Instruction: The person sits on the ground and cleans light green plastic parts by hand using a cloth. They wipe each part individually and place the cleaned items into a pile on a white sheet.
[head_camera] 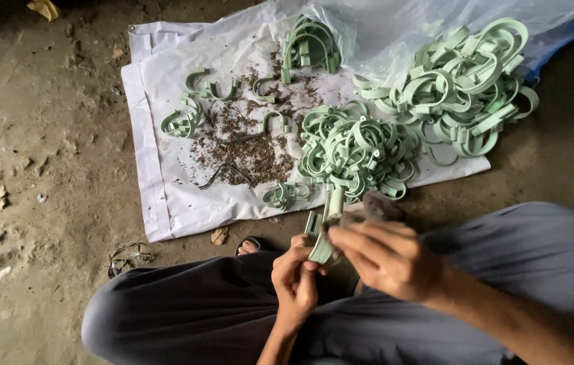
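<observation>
Both hands grip one pale-green clamp, apparently.

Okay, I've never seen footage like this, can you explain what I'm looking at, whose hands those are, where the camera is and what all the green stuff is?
There is one picture, taken by a camera worn on a person's head, looking down at their own lap and hands. The person sits on a dirt floor with legs folded. The left hand grips a pale green plastic clip in its fingers. The right hand is blurred; it touches the same clip, and whether it holds something dark is unclear. In front lies a white sheet with brown shavings, a few loose clips, a dense clip pile, and a bigger heap beside a clear plastic bag.
</observation>
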